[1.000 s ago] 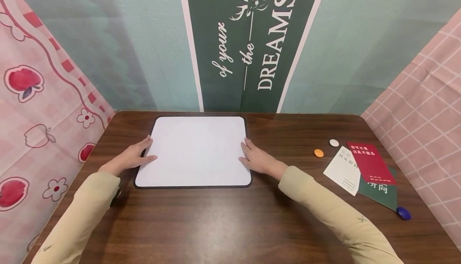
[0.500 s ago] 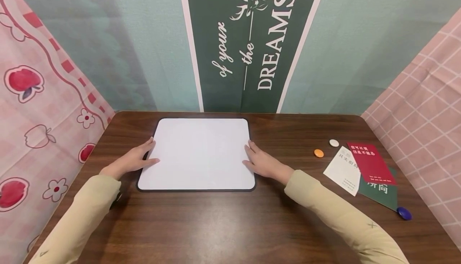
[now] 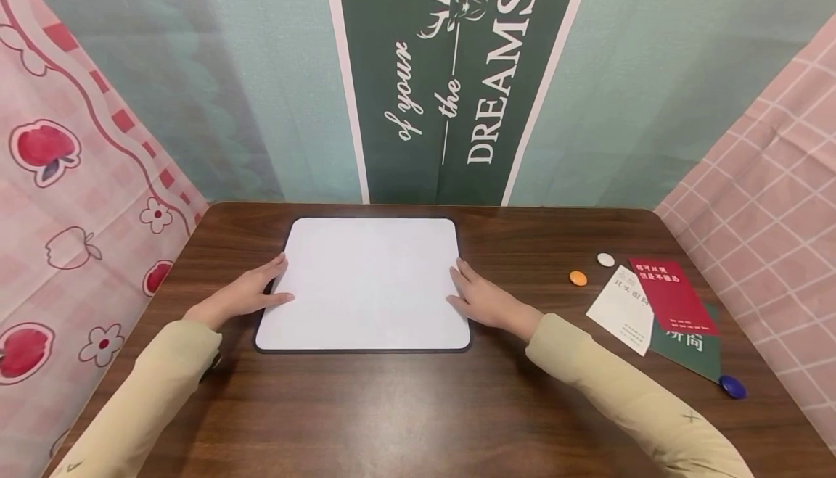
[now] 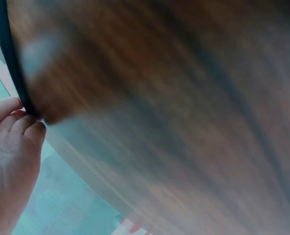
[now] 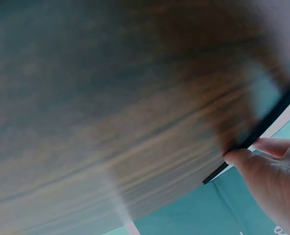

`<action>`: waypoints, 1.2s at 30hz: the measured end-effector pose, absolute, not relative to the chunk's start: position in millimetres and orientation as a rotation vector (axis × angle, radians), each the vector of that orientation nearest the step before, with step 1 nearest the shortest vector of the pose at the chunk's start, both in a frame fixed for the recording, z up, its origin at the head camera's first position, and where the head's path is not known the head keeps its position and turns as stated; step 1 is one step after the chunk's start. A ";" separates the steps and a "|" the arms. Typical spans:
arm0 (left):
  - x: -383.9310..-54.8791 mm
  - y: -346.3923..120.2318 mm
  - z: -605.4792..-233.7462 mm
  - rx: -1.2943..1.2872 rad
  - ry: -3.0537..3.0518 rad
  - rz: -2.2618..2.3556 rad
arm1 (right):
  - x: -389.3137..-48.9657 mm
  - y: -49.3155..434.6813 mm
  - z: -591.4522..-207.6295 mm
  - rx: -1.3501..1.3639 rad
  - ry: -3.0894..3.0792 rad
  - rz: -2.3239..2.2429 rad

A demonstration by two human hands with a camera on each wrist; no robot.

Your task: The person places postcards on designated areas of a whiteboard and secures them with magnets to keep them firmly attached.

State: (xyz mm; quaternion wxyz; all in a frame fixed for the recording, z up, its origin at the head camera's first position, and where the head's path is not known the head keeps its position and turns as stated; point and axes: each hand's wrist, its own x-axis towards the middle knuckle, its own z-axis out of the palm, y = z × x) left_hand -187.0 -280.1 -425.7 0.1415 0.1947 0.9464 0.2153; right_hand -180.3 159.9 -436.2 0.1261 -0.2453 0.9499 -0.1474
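Observation:
A white board with a thin black frame [image 3: 372, 286], like a small whiteboard, lies flat towards the back of the wooden table. My left hand [image 3: 244, 293] grips its left side, thumb and fingertips over the white surface. On the opposite side my right hand [image 3: 490, 302] holds the right edge in the same way. The left wrist view has several bent fingers [image 4: 30, 128] right at the black rim [image 4: 16, 73]. Digits [image 5: 240, 156] press against the dark rim [image 5: 267, 122] in the right wrist view.
To the right lie overlapping red [image 3: 675, 297], white [image 3: 623, 311] and green [image 3: 692, 351] printed cards. Around them sit an orange disc [image 3: 578, 278], a white disc [image 3: 605, 260] and a blue disc [image 3: 733, 386]. Cloth curtains [image 3: 274, 86] hang behind the table [image 3: 392, 413].
Both hands have drawn the whiteboard slightly nearer to me and a little to the right. The cards and discs have stayed in place.

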 end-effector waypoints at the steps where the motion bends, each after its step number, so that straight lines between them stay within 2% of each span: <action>1: -186.6 -279.6 -425.4 0.566 2.734 0.620 | -179.9 160.4 -436.1 -0.717 2.766 -0.429; 36: -177.5 -260.6 -426.9 0.708 2.751 0.595 | -163.4 189.9 -434.1 -0.727 2.763 -0.443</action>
